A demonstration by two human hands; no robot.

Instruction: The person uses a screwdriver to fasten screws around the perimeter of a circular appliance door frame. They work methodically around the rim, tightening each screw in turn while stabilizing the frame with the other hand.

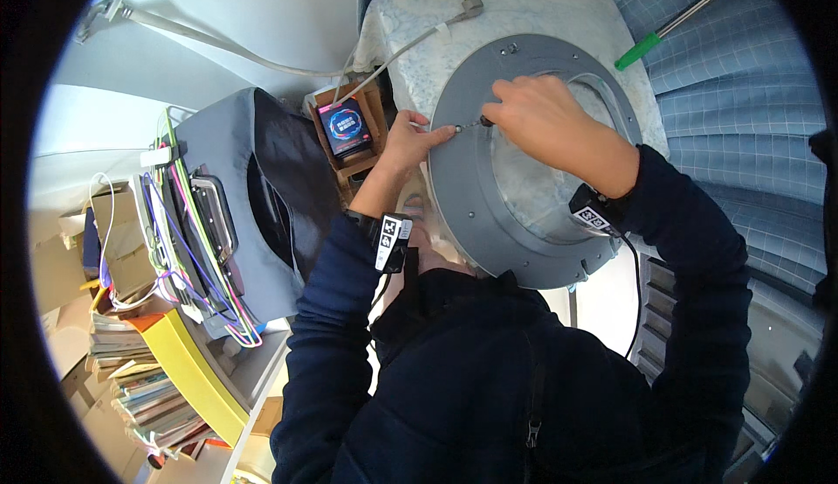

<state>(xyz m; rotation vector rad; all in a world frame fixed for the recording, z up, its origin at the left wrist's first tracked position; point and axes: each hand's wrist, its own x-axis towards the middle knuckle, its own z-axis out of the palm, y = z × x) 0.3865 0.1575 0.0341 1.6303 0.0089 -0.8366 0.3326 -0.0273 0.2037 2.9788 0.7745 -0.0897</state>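
Observation:
A large grey plastic ring, like a round washing machine door frame, lies with a clear glass bowl in its middle. My right hand is closed around the dark handle of a screwdriver. Its thin metal shaft points left, to a small fitting on the ring's left side. My left hand is at the ring's left rim, its thumb pressed beside the screwdriver tip and its other fingers curled at the edge. What lies under those fingers is hidden.
A marble-patterned cover lies beneath the ring, with a plug and cord on it. Near the right edge sits a green-handled rod against blue curtains. Leftward are a cardboard box, grey fabric, hangers and stacked papers.

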